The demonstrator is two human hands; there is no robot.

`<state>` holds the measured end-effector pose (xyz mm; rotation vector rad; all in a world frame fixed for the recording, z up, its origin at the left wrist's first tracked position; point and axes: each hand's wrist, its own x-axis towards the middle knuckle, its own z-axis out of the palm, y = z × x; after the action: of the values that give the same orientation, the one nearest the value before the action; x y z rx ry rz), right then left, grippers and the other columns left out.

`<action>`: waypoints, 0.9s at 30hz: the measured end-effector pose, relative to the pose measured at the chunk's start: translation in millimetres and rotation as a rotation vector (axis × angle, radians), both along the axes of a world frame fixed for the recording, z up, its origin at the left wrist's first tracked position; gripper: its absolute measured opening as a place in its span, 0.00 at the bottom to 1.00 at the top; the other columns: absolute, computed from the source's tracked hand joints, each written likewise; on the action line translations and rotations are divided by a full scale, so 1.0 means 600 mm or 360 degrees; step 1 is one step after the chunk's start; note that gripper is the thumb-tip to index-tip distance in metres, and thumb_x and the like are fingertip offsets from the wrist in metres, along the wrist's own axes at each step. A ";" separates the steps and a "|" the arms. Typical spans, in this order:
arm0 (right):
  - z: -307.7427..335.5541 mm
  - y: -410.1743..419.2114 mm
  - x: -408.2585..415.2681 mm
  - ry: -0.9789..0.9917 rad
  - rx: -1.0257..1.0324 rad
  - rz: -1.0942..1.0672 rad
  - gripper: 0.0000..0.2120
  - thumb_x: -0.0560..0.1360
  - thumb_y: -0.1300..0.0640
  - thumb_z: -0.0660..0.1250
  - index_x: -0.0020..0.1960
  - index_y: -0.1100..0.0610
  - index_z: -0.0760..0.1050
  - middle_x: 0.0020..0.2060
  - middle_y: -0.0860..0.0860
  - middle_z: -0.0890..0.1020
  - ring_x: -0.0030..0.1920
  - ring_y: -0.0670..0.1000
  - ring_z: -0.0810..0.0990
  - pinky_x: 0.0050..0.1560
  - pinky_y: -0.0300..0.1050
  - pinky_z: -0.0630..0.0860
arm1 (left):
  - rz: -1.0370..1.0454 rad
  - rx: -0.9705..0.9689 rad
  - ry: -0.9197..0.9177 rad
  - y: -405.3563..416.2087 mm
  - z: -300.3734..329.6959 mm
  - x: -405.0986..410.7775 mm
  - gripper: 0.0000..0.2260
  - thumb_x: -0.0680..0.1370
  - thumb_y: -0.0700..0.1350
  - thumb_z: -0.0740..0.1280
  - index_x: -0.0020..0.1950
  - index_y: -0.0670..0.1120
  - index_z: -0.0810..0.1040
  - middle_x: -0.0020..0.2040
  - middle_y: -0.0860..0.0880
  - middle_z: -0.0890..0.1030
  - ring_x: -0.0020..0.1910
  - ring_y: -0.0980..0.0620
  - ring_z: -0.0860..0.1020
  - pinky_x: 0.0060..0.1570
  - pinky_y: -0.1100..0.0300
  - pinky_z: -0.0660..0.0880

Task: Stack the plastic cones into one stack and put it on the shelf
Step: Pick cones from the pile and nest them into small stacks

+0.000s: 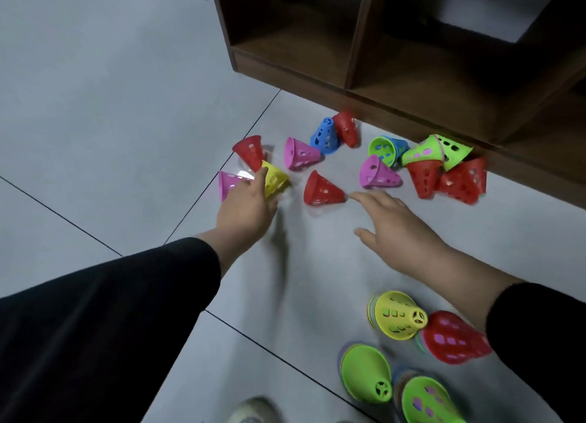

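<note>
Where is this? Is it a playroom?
Maybe a playroom or a room at home, I can't be sure. It is indoors: a grey tiled floor, a dark wooden cubby shelf standing on it, and colourful plastic cones scattered in front.

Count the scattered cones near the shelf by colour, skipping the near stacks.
Red cones: 5
Pink cones: 3
Green cones: 3, one nested inside a blue one
Blue cones: 2
Yellow cone: 1
Total: 14
</note>
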<state>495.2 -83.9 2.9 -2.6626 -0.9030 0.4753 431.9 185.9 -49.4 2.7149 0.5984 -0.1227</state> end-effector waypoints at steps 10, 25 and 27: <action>-0.074 0.131 0.073 0.0127 -0.0333 0.0265 0.34 0.75 0.66 0.63 0.76 0.44 0.57 0.75 0.54 0.59 0.68 0.62 0.68 0.65 0.56 0.71 | -0.0071 0.0184 0.0288 0.002 0.003 0.091 0.17 0.79 0.54 0.62 0.63 0.47 0.68 0.48 0.41 0.76 0.44 0.40 0.72 0.37 0.51 0.67; -0.050 0.057 0.043 0.0175 0.0518 -0.0428 0.17 0.70 0.53 0.76 0.38 0.55 0.67 0.43 0.51 0.71 0.39 0.53 0.72 0.42 0.45 0.67 | -0.0367 -0.0591 -0.0119 -0.037 0.013 -0.002 0.19 0.72 0.52 0.74 0.54 0.50 0.67 0.50 0.49 0.75 0.45 0.46 0.74 0.44 0.54 0.72; -0.007 0.024 0.033 0.0209 0.0725 -0.0504 0.16 0.69 0.53 0.78 0.37 0.56 0.70 0.43 0.50 0.73 0.40 0.52 0.74 0.45 0.46 0.72 | -0.0355 -0.0757 -0.0138 -0.062 0.042 -0.018 0.21 0.72 0.54 0.74 0.57 0.54 0.66 0.48 0.51 0.77 0.43 0.49 0.76 0.43 0.55 0.73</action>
<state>515.0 -69.8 -1.5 -2.2657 -0.4670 0.3174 420.8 148.7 -24.3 2.2982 0.2033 -0.1775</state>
